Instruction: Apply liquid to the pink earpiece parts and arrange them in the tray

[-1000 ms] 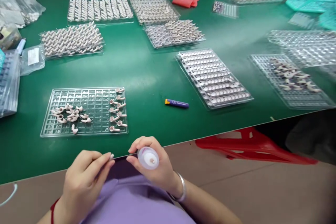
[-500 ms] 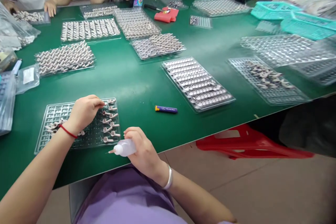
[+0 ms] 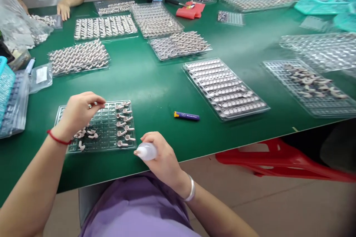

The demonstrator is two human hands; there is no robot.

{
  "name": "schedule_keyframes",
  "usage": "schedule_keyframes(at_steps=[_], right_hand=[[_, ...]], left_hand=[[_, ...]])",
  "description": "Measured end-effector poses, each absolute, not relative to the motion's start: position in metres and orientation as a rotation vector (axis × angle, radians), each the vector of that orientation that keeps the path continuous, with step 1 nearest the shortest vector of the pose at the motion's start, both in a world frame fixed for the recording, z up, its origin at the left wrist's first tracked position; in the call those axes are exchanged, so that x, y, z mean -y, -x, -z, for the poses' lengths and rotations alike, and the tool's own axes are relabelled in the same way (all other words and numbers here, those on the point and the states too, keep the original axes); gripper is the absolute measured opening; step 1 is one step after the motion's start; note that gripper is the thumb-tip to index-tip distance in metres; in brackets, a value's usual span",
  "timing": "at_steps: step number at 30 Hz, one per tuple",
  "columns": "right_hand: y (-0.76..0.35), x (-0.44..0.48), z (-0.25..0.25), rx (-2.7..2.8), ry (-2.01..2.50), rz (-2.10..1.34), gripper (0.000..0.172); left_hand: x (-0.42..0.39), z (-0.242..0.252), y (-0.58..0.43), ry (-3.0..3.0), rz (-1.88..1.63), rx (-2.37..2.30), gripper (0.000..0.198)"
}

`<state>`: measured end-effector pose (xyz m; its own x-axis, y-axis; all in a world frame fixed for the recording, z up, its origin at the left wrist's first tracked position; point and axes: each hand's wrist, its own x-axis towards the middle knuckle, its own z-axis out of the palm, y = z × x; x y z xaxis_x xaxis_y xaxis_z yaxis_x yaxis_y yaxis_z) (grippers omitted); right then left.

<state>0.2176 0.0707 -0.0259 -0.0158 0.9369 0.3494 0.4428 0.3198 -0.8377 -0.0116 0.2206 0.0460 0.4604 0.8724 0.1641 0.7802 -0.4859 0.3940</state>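
Note:
A clear plastic grid tray lies in front of me on the green table. Small white earbud shells stand in two columns along its right side, and loose shells are heaped in its lower left part. Above the tray's upper left is my left hand, with bent fingers slightly apart and nothing visible between them. My right hand is wrapped round a small translucent squeeze bottle, its tip pointing left near the tray's lower right corner.
A purple lighter lies right of the tray. Beyond are a tray of round white parts, trays full of shells and a red cloth. Two people sit opposite. A red stool stands below the table's edge.
My left hand has moved away from the shells in the right columns, towards the left, letting go of a shell there. The bottle in my right hand has turned slightly. The view has shifted.

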Motion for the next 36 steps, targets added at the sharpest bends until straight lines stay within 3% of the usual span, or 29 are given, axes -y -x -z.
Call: schedule_keyframes(at_steps=[7, 12, 22, 32, 36], right_hand=[[-0.227, -0.064, 0.016, 1.406, 1.305, -1.059, 0.032], [-0.224, -0.061, 0.017, 1.351, 1.254, -1.144, 0.03], [-0.225, -0.062, 0.019, 1.369, 1.258, -1.147, 0.03], [-0.224, -0.041, 0.021, 1.577, 1.099, -1.101, 0.047], [-0.217, -0.033, 0.022, 1.642, 1.064, -0.935, 0.046]], left_hand=[[-0.18, -0.052, 0.059, -2.221, -0.252, -1.822, 0.029], [-0.174, -0.042, 0.048, -2.363, -0.17, -1.997, 0.049], [-0.174, -0.04, 0.04, -2.249, -0.016, -2.068, 0.032], [-0.093, -0.031, 0.026, -2.161, -0.9, -1.677, 0.007], [-0.052, -0.008, 0.02, -2.439, -1.05, -1.468, 0.032]])
